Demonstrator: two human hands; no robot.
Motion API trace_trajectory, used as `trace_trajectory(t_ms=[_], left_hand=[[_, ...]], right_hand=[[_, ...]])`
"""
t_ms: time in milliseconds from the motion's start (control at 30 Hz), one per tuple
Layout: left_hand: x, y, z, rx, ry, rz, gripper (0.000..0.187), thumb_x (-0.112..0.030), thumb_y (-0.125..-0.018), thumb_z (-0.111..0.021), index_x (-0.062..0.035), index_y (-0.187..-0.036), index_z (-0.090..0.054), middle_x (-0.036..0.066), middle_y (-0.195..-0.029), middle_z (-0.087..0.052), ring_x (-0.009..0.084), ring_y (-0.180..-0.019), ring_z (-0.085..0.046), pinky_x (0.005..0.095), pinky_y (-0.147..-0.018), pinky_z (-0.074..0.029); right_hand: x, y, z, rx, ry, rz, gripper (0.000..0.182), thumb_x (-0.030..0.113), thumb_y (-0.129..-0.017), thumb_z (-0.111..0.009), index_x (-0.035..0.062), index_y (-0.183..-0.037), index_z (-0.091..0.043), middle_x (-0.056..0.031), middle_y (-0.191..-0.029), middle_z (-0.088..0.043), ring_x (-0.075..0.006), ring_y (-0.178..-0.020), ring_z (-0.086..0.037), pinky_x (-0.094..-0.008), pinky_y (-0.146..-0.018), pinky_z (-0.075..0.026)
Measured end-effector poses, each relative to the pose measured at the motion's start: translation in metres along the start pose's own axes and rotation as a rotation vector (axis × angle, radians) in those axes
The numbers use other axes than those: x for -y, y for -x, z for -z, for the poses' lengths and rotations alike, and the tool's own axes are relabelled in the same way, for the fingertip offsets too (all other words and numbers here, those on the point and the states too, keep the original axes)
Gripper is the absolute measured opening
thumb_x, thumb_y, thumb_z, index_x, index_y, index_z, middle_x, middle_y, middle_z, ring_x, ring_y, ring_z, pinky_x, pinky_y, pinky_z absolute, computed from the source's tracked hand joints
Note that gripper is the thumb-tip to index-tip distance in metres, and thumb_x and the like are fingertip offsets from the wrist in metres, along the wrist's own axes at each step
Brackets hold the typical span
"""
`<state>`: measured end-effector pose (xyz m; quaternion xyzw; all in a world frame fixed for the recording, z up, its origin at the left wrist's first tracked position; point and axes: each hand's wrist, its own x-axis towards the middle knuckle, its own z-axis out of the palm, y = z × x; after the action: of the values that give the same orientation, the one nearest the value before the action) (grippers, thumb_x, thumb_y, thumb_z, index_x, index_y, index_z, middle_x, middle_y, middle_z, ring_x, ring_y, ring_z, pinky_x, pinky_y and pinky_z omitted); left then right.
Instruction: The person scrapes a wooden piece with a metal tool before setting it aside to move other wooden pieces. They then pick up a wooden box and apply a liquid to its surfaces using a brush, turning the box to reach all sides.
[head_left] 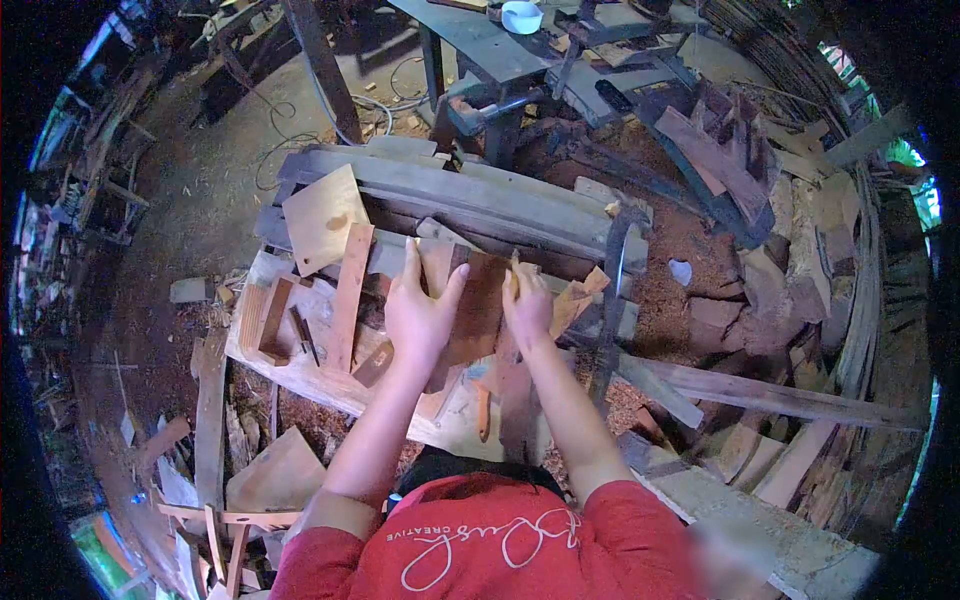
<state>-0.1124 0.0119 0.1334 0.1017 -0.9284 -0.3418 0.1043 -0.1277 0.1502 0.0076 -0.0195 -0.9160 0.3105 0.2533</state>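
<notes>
My left hand (pixel 420 315) grips the left side of a brown wooden block (pixel 478 315), its thumb lying across the near face and its index finger stretched forward. At the block's right edge, my right hand (pixel 528 305) is closed in a pinch on a thin yellowish stick, like a pencil (pixel 514 283). The block stands over a wooden workbench (pixel 330 385). Left of my left hand lies a long narrow wood strip (pixel 352 300). Close to my body, a small orange-handled tool (pixel 483 412) rests on the bench. My palms hide part of the block.
A pale square board (pixel 325 218) leans against the thick grey beam (pixel 450 195) behind the bench. Dark slim tools (pixel 304 335) lie at left beside a wooden frame piece (pixel 275 318). Scrap planks (pixel 770 395) crowd the right. A metal table (pixel 490 45) bears a white bowl (pixel 521 17).
</notes>
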Motion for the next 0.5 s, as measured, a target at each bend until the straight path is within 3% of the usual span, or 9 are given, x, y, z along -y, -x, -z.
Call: trace_trajectory(t_ms=[67, 133, 167, 200, 267, 367, 500], left_hand=[[-0.002, 0.000, 0.001, 0.000, 0.009, 0.003, 0.069, -0.041, -0.065, -0.058, -0.0002, -0.116, -0.035, 0.023, -0.086, -0.053, 0.0320, -0.080, -0.053, 0.0345, -0.070, -0.042], [0.000, 0.001, 0.001, 0.000, 0.019, 0.007, 0.069, -0.041, -0.065, -0.059, 0.0000, -0.116, -0.035, 0.023, -0.086, -0.053, 0.0320, -0.080, -0.053, 0.0345, -0.070, -0.042], [0.003, 0.002, -0.002, -0.024, 0.051, -0.011, 0.069, -0.040, -0.065, -0.059, 0.0000, -0.116, -0.036, 0.023, -0.086, -0.053, 0.0320, -0.080, -0.052, 0.0347, -0.070, -0.042], [0.005, 0.002, -0.003, -0.048, 0.083, -0.031, 0.068, -0.039, -0.065, -0.060, 0.0001, -0.116, -0.036, 0.023, -0.086, -0.053, 0.0319, -0.080, -0.052, 0.0349, -0.070, -0.042], [0.002, 0.003, 0.000, -0.036, 0.047, -0.031, 0.067, -0.036, -0.066, -0.060, 0.0028, -0.115, -0.036, 0.024, -0.087, -0.053, 0.0309, -0.081, -0.053, 0.0334, -0.071, -0.041], [-0.004, 0.006, 0.004, 0.003, 0.020, -0.023, 0.066, -0.033, -0.066, -0.060, 0.0055, -0.114, -0.035, 0.024, -0.088, -0.053, 0.0299, -0.082, -0.053, 0.0319, -0.072, -0.041], [-0.012, 0.008, 0.008, 0.042, 0.053, 0.007, 0.069, -0.033, -0.064, -0.062, 0.0061, -0.114, -0.035, 0.023, -0.092, -0.052, 0.0292, -0.087, -0.052, 0.0317, -0.076, -0.039]], right_hand=[[0.004, 0.000, -0.002, -0.061, -0.010, 0.055, 0.015, 0.013, -0.073, -0.052, 0.0014, -0.083, -0.057, -0.0147, -0.077, -0.057, -0.0279, -0.071, -0.055, -0.0317, -0.064, -0.043], [0.002, -0.005, -0.009, 0.022, -0.346, -0.243, 0.018, 0.014, -0.075, -0.049, -0.0005, -0.081, -0.057, -0.0143, -0.073, -0.057, -0.0246, -0.064, -0.055, -0.0339, -0.062, -0.044], [0.009, -0.016, 0.006, 0.104, -0.508, -0.405, 0.020, 0.015, -0.076, -0.050, -0.0035, -0.073, -0.057, -0.0125, -0.067, -0.058, -0.0180, -0.055, -0.055, -0.0310, -0.060, -0.045], [-0.002, -0.017, -0.002, 0.079, -0.668, -0.583, 0.020, 0.016, -0.076, -0.052, -0.0026, -0.076, -0.057, -0.0087, -0.065, -0.057, -0.0125, -0.053, -0.053, -0.0276, -0.054, -0.045], [0.010, -0.032, 0.023, 0.099, -1.141, -0.798, 0.022, 0.020, -0.076, -0.053, -0.0012, -0.080, -0.057, -0.0053, -0.064, -0.055, -0.0112, -0.051, -0.052, -0.0239, -0.048, -0.045], [0.021, -0.045, 0.045, 0.168, -1.400, -0.849, 0.024, 0.022, -0.076, -0.053, -0.0002, -0.084, -0.055, -0.0046, -0.065, -0.054, -0.0102, -0.050, -0.051, -0.0216, -0.046, -0.046], [-0.006, -0.030, 0.015, 0.186, -1.366, -0.962, 0.022, 0.021, -0.076, -0.055, -0.0009, -0.081, -0.055, -0.0054, -0.064, -0.054, -0.0108, -0.049, -0.052, -0.0221, -0.045, -0.045]])
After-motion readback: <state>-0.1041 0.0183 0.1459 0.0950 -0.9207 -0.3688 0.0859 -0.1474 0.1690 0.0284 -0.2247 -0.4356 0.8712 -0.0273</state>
